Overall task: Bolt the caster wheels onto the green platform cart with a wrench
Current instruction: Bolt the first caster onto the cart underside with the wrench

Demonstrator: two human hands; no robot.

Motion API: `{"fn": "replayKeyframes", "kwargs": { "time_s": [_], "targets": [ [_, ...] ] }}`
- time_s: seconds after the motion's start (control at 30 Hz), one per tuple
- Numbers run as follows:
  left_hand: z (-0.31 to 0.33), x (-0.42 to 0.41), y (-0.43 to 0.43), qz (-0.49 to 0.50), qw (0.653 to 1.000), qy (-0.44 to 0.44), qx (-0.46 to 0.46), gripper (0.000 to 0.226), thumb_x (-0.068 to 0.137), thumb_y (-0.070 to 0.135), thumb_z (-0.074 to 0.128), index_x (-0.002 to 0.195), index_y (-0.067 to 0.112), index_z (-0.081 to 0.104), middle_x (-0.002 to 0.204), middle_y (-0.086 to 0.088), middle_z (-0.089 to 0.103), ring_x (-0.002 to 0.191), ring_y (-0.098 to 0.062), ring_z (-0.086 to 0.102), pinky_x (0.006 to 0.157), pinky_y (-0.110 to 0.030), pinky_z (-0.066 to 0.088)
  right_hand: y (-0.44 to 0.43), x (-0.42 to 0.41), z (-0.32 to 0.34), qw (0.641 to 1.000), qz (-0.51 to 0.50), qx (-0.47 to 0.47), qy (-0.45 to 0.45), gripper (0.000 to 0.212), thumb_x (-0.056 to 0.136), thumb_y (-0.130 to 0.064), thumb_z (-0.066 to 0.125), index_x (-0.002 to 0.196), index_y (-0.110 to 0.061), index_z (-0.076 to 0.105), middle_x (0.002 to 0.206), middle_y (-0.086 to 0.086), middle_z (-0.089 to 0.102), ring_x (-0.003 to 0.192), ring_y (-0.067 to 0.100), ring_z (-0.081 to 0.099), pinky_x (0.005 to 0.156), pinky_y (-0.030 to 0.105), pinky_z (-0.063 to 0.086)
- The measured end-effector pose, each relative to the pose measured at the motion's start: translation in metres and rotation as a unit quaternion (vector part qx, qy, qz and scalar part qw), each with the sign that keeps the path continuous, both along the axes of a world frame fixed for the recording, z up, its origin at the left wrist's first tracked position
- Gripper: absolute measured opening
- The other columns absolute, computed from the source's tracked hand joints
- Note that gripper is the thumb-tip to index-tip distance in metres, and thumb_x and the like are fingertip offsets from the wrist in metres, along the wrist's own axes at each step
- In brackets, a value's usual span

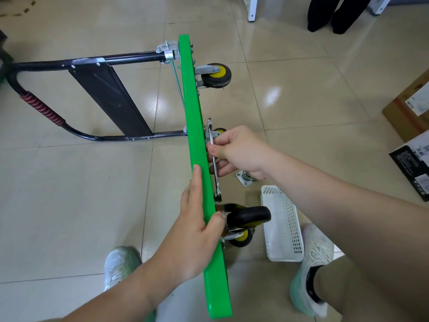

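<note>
The green platform cart [189, 94] stands on its long edge on the tiled floor, with its black folding handle [76, 66] lying out to the left. My left hand [197, 231] grips the cart's upper edge, fingers over the left face and thumb on the wheel side. My right hand [236, 152] holds a silver wrench [214, 159] along the underside, its lower end at a bolt just above the near caster wheel [246, 219]. A far caster [216, 75] is mounted near the handle end. Another caster [220, 130] peeks out behind my right hand.
A loose caster mounting plate [243, 178] lies on the floor under my right wrist. A white perforated plastic basket [282, 224] sits between my shoes [120, 263]. Cardboard boxes [411, 108] stand at the right edge. A person's dark trouser legs [334, 12] and white furniture legs are at top right.
</note>
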State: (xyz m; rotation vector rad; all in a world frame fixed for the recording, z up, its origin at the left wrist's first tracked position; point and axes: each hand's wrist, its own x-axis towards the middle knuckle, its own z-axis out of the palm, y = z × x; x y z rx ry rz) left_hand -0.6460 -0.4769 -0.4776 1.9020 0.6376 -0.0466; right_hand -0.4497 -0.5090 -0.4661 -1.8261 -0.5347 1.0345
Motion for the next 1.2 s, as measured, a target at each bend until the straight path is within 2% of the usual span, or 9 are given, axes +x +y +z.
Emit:
{"fn": "replayKeyframes", "kwargs": {
  "time_s": [0.13,0.27,0.37,0.5,0.7,0.8,0.93,1.07,1.2],
  "targets": [
    [0.001,0.000,0.001,-0.003,1.000,0.004,-0.005,0.091,0.106,0.020,0.047,0.156,0.044,-0.025,0.146,0.025,0.016,0.091,0.040,0.038,0.075,0.008,0.032,-0.008,-0.010,0.003,0.998,-0.023,0.045,-0.025,0.011,0.098,-0.011,0.061,0.098,-0.010,0.071,0.082,0.003,0.072,0.067,0.016,0.068,0.070,0.038,0.063],
    [0.003,0.001,0.001,-0.005,1.000,0.005,-0.001,0.091,0.106,0.019,0.047,0.156,0.043,-0.025,0.148,0.023,0.015,0.090,0.041,0.035,0.075,0.009,0.030,-0.017,-0.013,0.003,0.995,-0.061,0.072,-0.012,0.014,0.097,-0.010,0.061,0.092,-0.019,0.070,0.082,0.002,0.074,0.070,0.017,0.073,0.064,0.032,0.060],
    [0.004,0.001,-0.001,-0.001,1.000,0.003,-0.003,0.090,0.106,0.018,0.047,0.156,0.042,-0.024,0.147,0.022,0.015,0.085,0.040,0.037,0.071,0.009,0.031,-0.018,-0.012,0.003,0.995,-0.080,0.059,0.014,0.012,0.099,-0.010,0.059,0.093,-0.015,0.068,0.083,0.006,0.072,0.066,0.019,0.072,0.061,0.029,0.060],
    [0.003,0.001,-0.002,0.005,1.000,0.000,-0.005,0.091,0.106,0.019,0.047,0.156,0.045,-0.024,0.146,0.022,0.019,0.084,0.038,0.040,0.072,0.007,0.034,-0.016,-0.017,0.007,0.997,-0.051,0.064,-0.015,0.012,0.097,-0.010,0.062,0.097,-0.018,0.071,0.086,0.001,0.075,0.076,0.017,0.074,0.072,0.037,0.063],
    [0.003,0.002,0.000,-0.001,1.000,0.002,0.004,0.092,0.106,0.019,0.048,0.155,0.043,-0.026,0.149,0.021,0.016,0.089,0.040,0.037,0.075,0.008,0.031,-0.030,-0.034,0.012,0.989,-0.065,0.128,-0.021,0.024,0.096,-0.001,0.059,0.091,-0.022,0.070,0.074,-0.008,0.073,0.068,0.005,0.070,0.067,0.023,0.058],
    [0.002,0.002,-0.001,-0.001,1.000,0.001,0.005,0.091,0.106,0.018,0.047,0.155,0.044,-0.025,0.149,0.019,0.017,0.089,0.041,0.036,0.074,0.009,0.030,-0.033,-0.033,0.014,0.986,-0.094,0.135,-0.008,0.024,0.097,0.000,0.058,0.088,-0.021,0.068,0.072,-0.004,0.073,0.068,0.012,0.071,0.067,0.029,0.061],
    [0.001,0.002,-0.002,0.005,1.000,-0.004,0.008,0.090,0.105,0.016,0.047,0.158,0.041,-0.022,0.146,0.018,0.019,0.088,0.042,0.035,0.073,0.010,0.029,-0.040,-0.037,0.019,0.986,-0.088,0.144,-0.020,0.026,0.095,0.003,0.060,0.084,-0.019,0.069,0.076,0.006,0.072,0.072,0.020,0.070,0.075,0.038,0.062],
    [0.001,0.002,-0.003,0.010,1.000,-0.005,0.002,0.089,0.106,0.018,0.047,0.158,0.043,-0.022,0.145,0.019,0.020,0.086,0.041,0.036,0.070,0.011,0.027,-0.044,-0.018,0.019,0.984,-0.129,0.124,-0.010,0.018,0.096,-0.002,0.060,0.090,-0.018,0.069,0.080,0.005,0.075,0.076,0.024,0.075,0.072,0.037,0.063],
    [0.002,0.001,-0.003,0.006,1.000,-0.004,0.000,0.089,0.106,0.019,0.046,0.157,0.043,-0.023,0.143,0.021,0.020,0.084,0.040,0.037,0.070,0.010,0.031,-0.037,-0.005,0.017,0.988,-0.112,0.101,0.026,0.012,0.099,-0.007,0.057,0.094,-0.011,0.067,0.082,0.010,0.071,0.073,0.027,0.072,0.071,0.038,0.063]
  ]
}}
